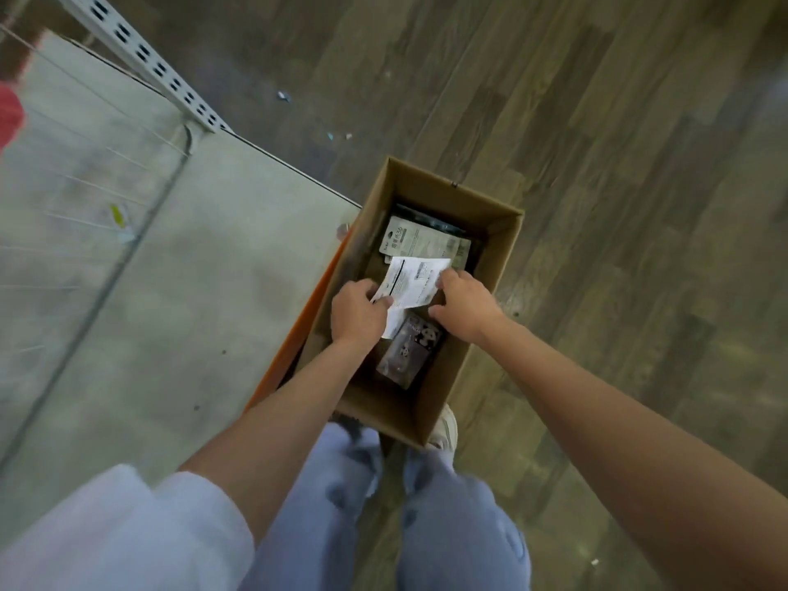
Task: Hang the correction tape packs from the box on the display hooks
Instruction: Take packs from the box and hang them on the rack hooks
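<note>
Your box (490, 232) sits on the wood floor (618, 164), its left wall against the shelf (192, 270) edge, with open floor to its right. Inside lie packs (420, 243) marked "36"; other print is unreadable. Your left hand (356, 311) and right hand (462, 302) both reach in, fingers pinching a white slip (415, 279).

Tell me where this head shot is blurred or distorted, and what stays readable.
Head view: wide-angle bending curves the grey shelf and wood-look floor; the white sleeve and blue trousers are smeared; the brown cardboard box, white printed slip and both hands, left, right, are sharper; pack print unreadable.
</note>
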{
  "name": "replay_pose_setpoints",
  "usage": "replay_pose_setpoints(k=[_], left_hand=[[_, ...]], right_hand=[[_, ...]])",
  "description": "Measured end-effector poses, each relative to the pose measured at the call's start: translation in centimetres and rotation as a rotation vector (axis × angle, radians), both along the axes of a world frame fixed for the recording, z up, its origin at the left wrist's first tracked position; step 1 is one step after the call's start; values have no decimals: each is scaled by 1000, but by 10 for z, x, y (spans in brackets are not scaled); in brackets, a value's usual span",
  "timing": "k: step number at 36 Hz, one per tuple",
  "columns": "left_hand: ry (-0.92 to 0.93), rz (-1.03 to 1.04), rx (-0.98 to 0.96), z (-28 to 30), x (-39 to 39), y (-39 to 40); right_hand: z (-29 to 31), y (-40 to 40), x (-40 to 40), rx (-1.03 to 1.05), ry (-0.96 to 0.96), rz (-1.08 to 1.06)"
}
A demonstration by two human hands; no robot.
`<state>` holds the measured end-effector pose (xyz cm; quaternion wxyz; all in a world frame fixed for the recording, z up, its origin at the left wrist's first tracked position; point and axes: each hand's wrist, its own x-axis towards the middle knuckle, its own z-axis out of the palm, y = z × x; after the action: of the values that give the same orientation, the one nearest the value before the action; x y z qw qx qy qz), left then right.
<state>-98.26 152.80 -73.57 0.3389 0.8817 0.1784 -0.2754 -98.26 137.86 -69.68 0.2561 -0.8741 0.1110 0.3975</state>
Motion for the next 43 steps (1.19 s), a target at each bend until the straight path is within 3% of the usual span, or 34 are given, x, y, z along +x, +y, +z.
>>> replay_pose_setpoints(k=[7,12,18,26,29,36,43], left_hand=[[-16,-13,-186,168,7,18],[-13,74,-320,270,20,25],[-40,330,-513,372,30,33],[-235,417,-843,485,25,49],[-326,395,-861,522,17,54],[-466,361,-850,593,-14,83],[-570,468,-849,637,-62,130]], right_hand=[[135,9,11,26,-151,-20],[218,8,29,24,-118,49],[323,10,40,333,-157,-87],[434,30,43,656,-237,-320],[469,44,42,728,-287,-379],[548,80,31,850,-351,-297],[591,125,9,811,-444,-267]])
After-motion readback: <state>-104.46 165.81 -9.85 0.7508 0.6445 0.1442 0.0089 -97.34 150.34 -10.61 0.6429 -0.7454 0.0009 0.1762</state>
